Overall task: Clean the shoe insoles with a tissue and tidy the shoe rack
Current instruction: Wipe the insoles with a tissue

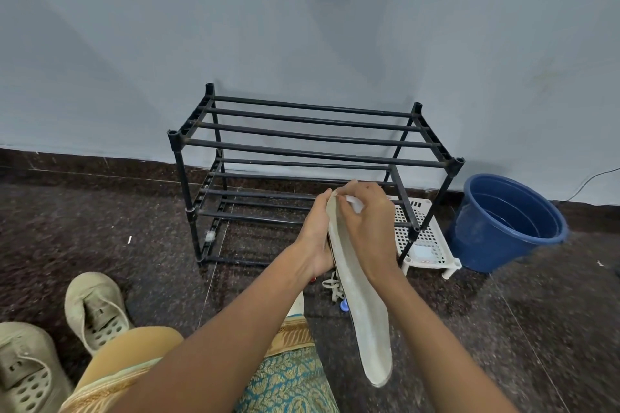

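Left hand (315, 238) gripping insole (364, 308) edge, right hand (369, 231) pinching tissue (355, 203) at its tip, rack (312, 106) behind

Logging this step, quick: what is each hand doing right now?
Left hand: grips the insole.
Right hand: pinches the tissue against the insole.

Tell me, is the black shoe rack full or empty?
Empty: the shoe rack shows only bare bars; two beige shoes lie on the floor.
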{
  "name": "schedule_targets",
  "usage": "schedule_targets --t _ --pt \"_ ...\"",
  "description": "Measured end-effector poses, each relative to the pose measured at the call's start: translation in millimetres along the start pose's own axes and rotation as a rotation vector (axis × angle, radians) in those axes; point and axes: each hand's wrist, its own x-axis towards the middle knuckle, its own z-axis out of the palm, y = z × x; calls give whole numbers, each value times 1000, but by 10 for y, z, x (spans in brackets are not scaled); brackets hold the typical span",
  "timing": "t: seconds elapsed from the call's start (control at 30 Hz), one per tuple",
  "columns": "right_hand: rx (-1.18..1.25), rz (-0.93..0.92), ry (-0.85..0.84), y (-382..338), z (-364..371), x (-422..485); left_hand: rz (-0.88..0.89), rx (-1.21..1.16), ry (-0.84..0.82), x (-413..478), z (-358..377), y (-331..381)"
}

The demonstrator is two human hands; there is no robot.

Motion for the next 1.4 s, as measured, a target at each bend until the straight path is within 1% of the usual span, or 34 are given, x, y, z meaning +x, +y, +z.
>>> schedule_targets --t 0.1,0.27,0.37,0.7,0.77,0.83,0.87,0.97,1.13,1.4 --pt "18 31 27 52 -30 83 -13 16 15 -7 -4 -8" --pt "18 -26 -8 24 70 -32 16 5 4 4 -13 1" --pt "29 -10 -19 11 121 -72 23 -9 3 17 -14 -2" --pt "63 6 41 20 35 45 -2 29 10 13 -22 -14" --pt "73 -6 3 25 71 -20 9 6 6 13 -24 -2" --pt "78 -13 -81 60 143 -78 18 -8 -2 14 -19 2" --pt "80 -8 -90 78 177 -89 20 -7 -1 10 -16 3" --pt "76 25 8 59 178 -68 23 -1 9 24 -21 -1" --pt "68 6 59 43 9 46 16 29 11 15 -22 -12" --pt "73 13 46 -57 111 -122 40 -8 1 19 -31 -1"
